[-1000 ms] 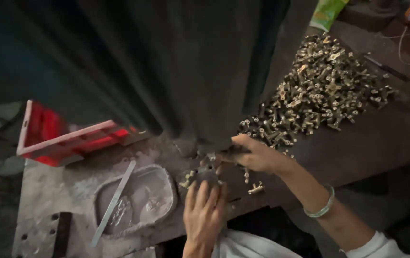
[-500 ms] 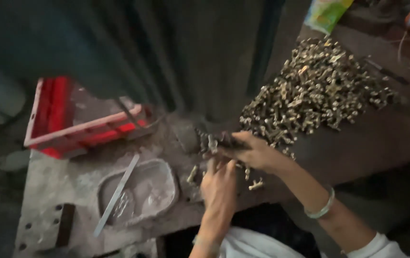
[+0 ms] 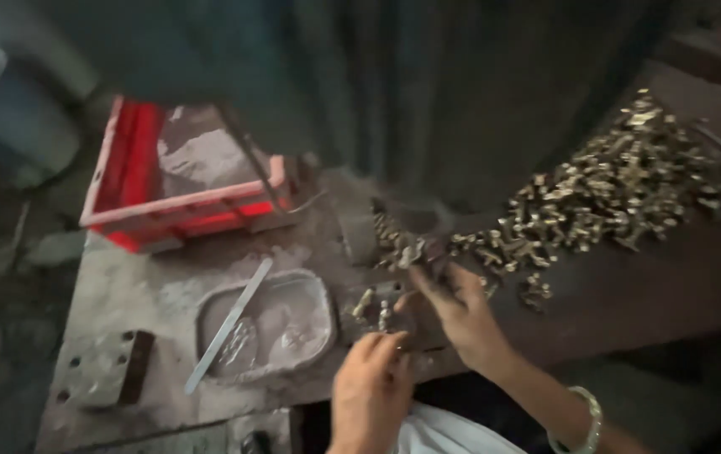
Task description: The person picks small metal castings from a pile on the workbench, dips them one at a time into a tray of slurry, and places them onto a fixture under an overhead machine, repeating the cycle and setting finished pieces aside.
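We pinch a small brass fitting [image 3: 384, 318] in our left hand [image 3: 371, 388]; our right hand [image 3: 459, 313], fingers loosely spread, steadies fittings drawn just beside the brass pile [image 3: 613, 197].

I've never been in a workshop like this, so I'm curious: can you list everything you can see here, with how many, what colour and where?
Small metal parts: a large heap, brass-coloured, right side of the bench.
Small cluster of the same parts: a handful, brassy, bench middle, just above the hands.
Crate: one, red, shallow, upper left.
Shallow tray: one, grey, dusty, bench left of the hands.
Flat metal strip: one, silvery, lying slanted across the tray.
Metal block with holes: one, grey, lower left.
Bench: one, dark, grimy.
Bangle: one, pale, on the right wrist.
Left hand: fingers near a small part.
Right hand: reaching into the small cluster.
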